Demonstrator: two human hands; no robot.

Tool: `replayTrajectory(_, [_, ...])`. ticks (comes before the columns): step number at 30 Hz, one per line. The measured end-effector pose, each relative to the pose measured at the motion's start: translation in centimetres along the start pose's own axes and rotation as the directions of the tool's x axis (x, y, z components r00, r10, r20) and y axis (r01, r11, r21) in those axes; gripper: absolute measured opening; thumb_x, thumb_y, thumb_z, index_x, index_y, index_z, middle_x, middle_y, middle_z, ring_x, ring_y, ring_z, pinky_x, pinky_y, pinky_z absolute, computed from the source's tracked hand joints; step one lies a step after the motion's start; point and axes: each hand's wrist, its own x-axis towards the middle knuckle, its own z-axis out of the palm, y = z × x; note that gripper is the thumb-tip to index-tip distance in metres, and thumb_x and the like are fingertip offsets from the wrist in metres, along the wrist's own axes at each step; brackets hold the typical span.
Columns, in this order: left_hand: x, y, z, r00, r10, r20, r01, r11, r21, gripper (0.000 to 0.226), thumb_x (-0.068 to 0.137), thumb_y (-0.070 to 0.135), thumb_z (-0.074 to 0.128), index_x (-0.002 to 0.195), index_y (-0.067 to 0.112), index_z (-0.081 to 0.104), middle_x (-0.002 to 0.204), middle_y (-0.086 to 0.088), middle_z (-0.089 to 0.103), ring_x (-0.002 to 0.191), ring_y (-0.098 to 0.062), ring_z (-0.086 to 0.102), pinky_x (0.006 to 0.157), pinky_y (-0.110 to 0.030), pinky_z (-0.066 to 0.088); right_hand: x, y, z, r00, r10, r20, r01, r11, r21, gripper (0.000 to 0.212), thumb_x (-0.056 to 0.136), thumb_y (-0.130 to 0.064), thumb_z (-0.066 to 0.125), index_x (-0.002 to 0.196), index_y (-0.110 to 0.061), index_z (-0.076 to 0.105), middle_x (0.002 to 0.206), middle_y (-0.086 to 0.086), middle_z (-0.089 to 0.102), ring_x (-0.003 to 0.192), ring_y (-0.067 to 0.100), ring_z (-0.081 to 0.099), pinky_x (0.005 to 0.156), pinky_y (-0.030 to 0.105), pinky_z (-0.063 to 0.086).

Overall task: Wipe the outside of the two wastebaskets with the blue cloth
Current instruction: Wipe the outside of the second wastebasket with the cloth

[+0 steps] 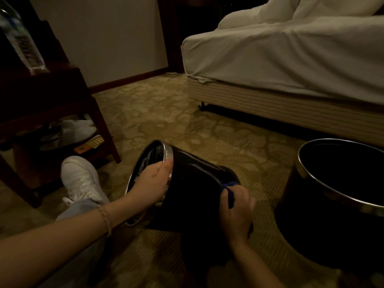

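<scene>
A black wastebasket (193,183) with a chrome rim lies tipped on its side low in the middle, its mouth facing left. My left hand (150,181) grips its rim, fingers inside the mouth and thumb on the outer wall. My right hand (236,213) presses the blue cloth (229,192) against the basket's outer wall near its base; most of the cloth is hidden under the fingers. A second black wastebasket (324,225) with a chrome rim stands upright at the right.
A bed (291,65) with white sheets fills the upper right. A dark wooden table (52,96) stands at the left, a plastic bottle (22,38) on top and slippers beneath. My white sneaker (81,179) rests on the patterned carpet (166,113).
</scene>
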Motion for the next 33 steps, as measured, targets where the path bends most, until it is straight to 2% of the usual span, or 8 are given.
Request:
replayTrajectory(6, [-0.8,-0.2,0.8,0.996,0.068,-0.061,-0.065,0.996,0.059,0.051,0.103,0.039,0.032,0.089,0.005,0.068,0.085,-0.016,0.071,0.076,-0.022,0.067,0.071,-0.029,0.051,-1.4,-10.0,1.6,0.946,-0.316,0.079,0.313,0.949,0.046,0.025,0.098,-0.037,0.047,0.099,-0.021,0.065,0.105,-0.005,0.063,0.093,0.015,0.05,0.082,0.027,0.039])
replayTrajectory(9, [-1.1,-0.5,0.5,0.993,0.061,-0.096,-0.053,0.995,0.087,0.053,0.103,0.039,0.031,0.09,0.0,0.066,0.085,-0.02,0.068,0.077,-0.026,0.065,0.07,-0.034,0.05,-0.9,-10.3,2.0,0.924,-0.37,0.097,0.366,0.929,0.054,0.025,0.099,-0.035,0.045,0.099,-0.02,0.065,0.105,-0.005,0.063,0.09,0.015,0.053,0.082,0.028,0.04])
replayTrajectory(14, [-1.8,-1.4,-0.4,0.995,-0.073,-0.07,0.072,0.997,-0.025,0.05,0.102,0.042,0.029,0.097,0.013,0.069,0.088,-0.009,0.075,0.08,-0.021,0.072,0.08,-0.044,0.057,1.7,-5.6,1.8,0.977,-0.168,0.128,0.173,0.985,-0.027,0.022,0.095,-0.039,0.042,0.093,-0.025,0.059,0.097,-0.009,0.059,0.086,0.019,0.051,0.075,0.027,0.037])
replayTrajectory(18, [-2.1,-1.7,-0.1,0.984,-0.178,0.0,0.175,0.967,-0.187,0.039,0.102,0.041,0.027,0.092,0.026,0.062,0.074,0.006,0.076,0.069,-0.01,0.072,0.061,-0.026,0.056,3.0,-1.0,0.2,0.981,-0.079,0.179,0.082,0.997,-0.009,0.025,0.093,-0.043,0.039,0.089,-0.025,0.056,0.095,-0.007,0.056,0.093,0.022,0.054,0.083,0.03,0.035])
replayTrajectory(21, [-2.0,-1.5,0.5,0.942,-0.332,0.05,0.332,0.899,-0.286,0.031,0.102,0.043,0.031,0.085,0.03,0.054,0.08,0.004,0.066,0.074,-0.016,0.064,0.06,-0.03,0.047,2.8,-1.2,-0.5,0.972,-0.018,0.234,0.014,1.0,0.02,0.021,0.095,-0.043,0.039,0.092,-0.031,0.056,0.098,-0.012,0.052,0.101,0.019,0.048,0.082,0.028,0.033])
replayTrajectory(26, [-1.9,-0.1,-1.1,0.84,-0.51,0.183,0.542,0.774,-0.327,0.048,0.089,0.056,0.048,0.096,0.012,0.064,0.064,-0.005,0.068,0.057,-0.019,0.063,0.061,-0.029,0.042,2.2,-2.4,-0.3,0.962,0.001,0.272,-0.002,1.0,0.003,0.041,0.086,-0.067,0.032,0.1,-0.037,0.056,0.11,-0.014,0.05,0.107,0.017,0.043,0.09,0.029,0.031])
replayTrajectory(30, [-0.1,0.9,-2.7,0.855,-0.515,0.061,0.493,0.771,-0.402,0.066,0.079,0.074,0.05,0.105,0.017,0.068,0.087,-0.014,0.076,0.088,-0.03,0.069,0.076,-0.037,0.052,1.3,-2.7,0.9,0.97,-0.087,0.225,0.113,0.988,-0.106,0.049,0.087,-0.063,0.041,0.11,-0.025,0.061,0.117,-0.007,0.055,0.101,0.02,0.046,0.087,0.036,0.04])
replayTrajectory(33, [0.1,1.0,-3.3,0.842,-0.539,0.024,0.504,0.77,-0.392,0.064,0.082,0.076,0.042,0.105,0.019,0.062,0.068,-0.01,0.075,0.067,-0.026,0.071,0.057,-0.029,0.054,0.8,-3.0,1.6,0.972,-0.104,0.209,0.132,0.983,-0.126,0.042,0.09,-0.057,0.041,0.107,-0.026,0.062,0.115,-0.008,0.055,0.097,0.019,0.043,0.083,0.035,0.042])
